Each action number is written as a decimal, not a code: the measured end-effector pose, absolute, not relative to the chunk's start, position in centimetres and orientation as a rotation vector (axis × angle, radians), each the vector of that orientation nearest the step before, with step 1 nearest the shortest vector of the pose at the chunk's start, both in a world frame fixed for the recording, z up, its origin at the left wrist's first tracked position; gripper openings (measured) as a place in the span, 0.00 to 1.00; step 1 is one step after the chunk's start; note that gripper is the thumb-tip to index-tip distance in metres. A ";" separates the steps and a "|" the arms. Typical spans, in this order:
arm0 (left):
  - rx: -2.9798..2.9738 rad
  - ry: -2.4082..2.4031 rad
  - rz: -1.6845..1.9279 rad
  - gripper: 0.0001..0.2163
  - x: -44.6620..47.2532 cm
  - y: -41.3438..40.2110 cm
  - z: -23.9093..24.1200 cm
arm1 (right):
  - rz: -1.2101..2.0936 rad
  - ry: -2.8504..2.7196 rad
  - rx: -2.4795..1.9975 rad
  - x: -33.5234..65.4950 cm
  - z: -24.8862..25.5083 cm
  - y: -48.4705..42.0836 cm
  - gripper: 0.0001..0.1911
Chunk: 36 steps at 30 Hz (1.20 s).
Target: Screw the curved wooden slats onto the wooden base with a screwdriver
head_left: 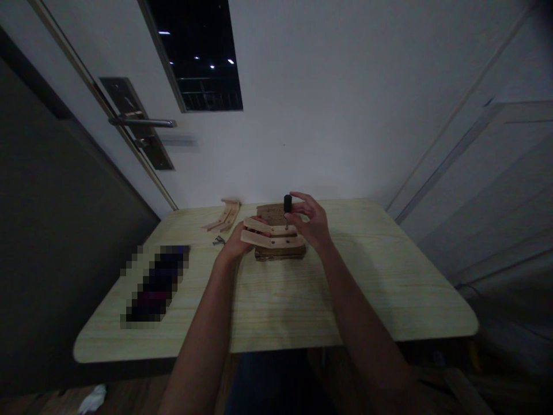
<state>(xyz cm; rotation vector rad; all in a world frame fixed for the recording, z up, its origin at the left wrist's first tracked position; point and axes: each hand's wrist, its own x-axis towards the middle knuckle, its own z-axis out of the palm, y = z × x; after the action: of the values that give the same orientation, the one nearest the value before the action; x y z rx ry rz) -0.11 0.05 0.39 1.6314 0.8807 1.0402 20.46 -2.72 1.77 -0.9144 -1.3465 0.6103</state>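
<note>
My right hand (311, 222) is closed around the black handle of a screwdriver (287, 204), its thumb and fingers on the grip. The screwdriver stands upright, its thin shaft meeting a hole or screw in the far strip of a pale wooden piece (283, 243). This piece has two bent strips with dark holes. My left hand (240, 237) grips the wooden piece at its left end, with some fingers hidden behind and between the strips. Beneath the piece lies a brown, worn block (280, 253), perhaps layered cardboard or wood.
A similar pale wooden piece (227, 216) lies at the table's back left. Several small metal screws (219, 240) lie near my left hand. A pixelated dark object (158, 282) is on the left of the table (276, 323). A white door (302, 115) with a handle (147, 123) stands behind.
</note>
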 end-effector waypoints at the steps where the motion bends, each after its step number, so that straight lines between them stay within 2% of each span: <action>1: 1.634 0.881 1.038 0.19 -0.2 0.1 0.4 | 0.617 -1.347 -0.906 20.4 1.8 -2.7 0.26; 11: 1.586 0.856 1.024 0.20 0.0 0.0 0.3 | 0.616 -1.380 -0.903 20.5 1.6 -2.7 0.32; 22: 1.614 0.875 1.043 0.20 -0.1 0.1 0.3 | 0.564 -1.431 -0.920 20.6 2.2 -3.1 0.23; 36: 1.582 0.913 1.027 0.20 0.1 -0.4 1.0 | 0.557 -1.350 -0.948 20.4 2.1 -3.0 0.25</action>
<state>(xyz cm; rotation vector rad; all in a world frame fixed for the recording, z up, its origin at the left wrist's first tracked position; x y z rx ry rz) 0.05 -0.36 1.02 1.5819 0.9125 1.0268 20.42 -3.02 2.12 -0.9481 -1.3499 0.5569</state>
